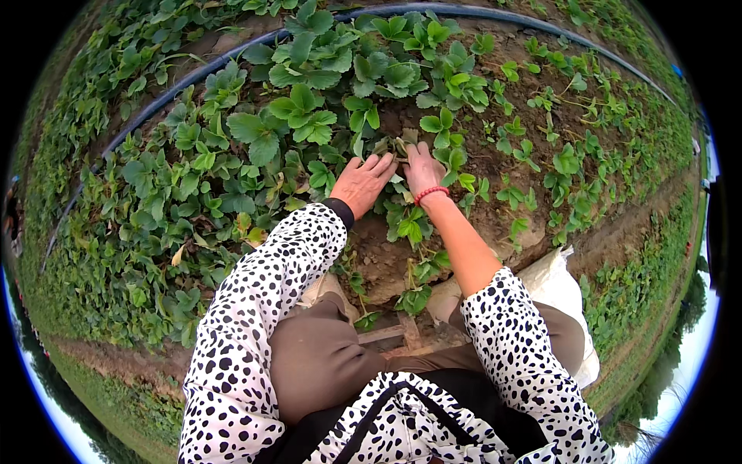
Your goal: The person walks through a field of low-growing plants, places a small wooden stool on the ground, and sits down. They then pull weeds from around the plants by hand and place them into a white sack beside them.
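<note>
My left hand [364,181] lies palm down among strawberry plants [313,122], its fingertips close to my right hand. My right hand [424,169], with a red beaded bracelet [431,194] at the wrist, reaches its fingers to some dry, greyish-brown leaves [406,142] between the two hands. The fingertips of both hands are partly hidden by leaves, so a firm hold cannot be made out. Green trifoliate leaves surround both hands, and brown soil [377,249] shows below them.
A dark hose [191,75] arcs across the bed beyond the hands. Near my right leg stands a white sack [559,284]. Wooden slats [408,330] lie low between my legs. Strawberry runners [571,159] spread over the soil at the right.
</note>
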Tool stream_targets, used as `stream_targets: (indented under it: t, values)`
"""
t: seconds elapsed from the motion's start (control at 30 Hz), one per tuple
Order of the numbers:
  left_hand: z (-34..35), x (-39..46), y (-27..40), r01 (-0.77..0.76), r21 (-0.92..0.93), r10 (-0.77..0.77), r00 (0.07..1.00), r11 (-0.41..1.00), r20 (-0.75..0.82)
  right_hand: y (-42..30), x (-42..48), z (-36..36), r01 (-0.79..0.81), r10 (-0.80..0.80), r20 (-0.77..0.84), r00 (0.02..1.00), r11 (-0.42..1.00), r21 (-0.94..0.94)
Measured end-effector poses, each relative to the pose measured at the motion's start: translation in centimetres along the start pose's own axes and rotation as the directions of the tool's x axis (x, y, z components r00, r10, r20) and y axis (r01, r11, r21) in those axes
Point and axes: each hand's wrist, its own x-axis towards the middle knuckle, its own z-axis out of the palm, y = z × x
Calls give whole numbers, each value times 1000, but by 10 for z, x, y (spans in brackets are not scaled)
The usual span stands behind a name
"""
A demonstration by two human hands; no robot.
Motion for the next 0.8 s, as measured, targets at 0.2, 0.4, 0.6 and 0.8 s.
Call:
stream_targets:
  t: [0.2, 0.4, 0.6, 0.8]
  values:
    - [2, -1, 12, 100, -140, -97, 995, 985, 25, -6, 19, -11, 203, -157, 180, 971, 941, -271]
    - [4, -2, 16, 165, -225, -161, 986, 960, 34, -12, 19, -17, 254, -188, 302, 935, 947, -199]
    - [7, -4, 14, 142, -244, -145, 989, 959, 6, -1, 28, -11, 135, -77, 299, 951, 974, -180]
    - [8, -5, 18, 146, -229, -142, 989, 962, 35, 20, 52, -26, -375, 87, 461, 883, 721, 582]
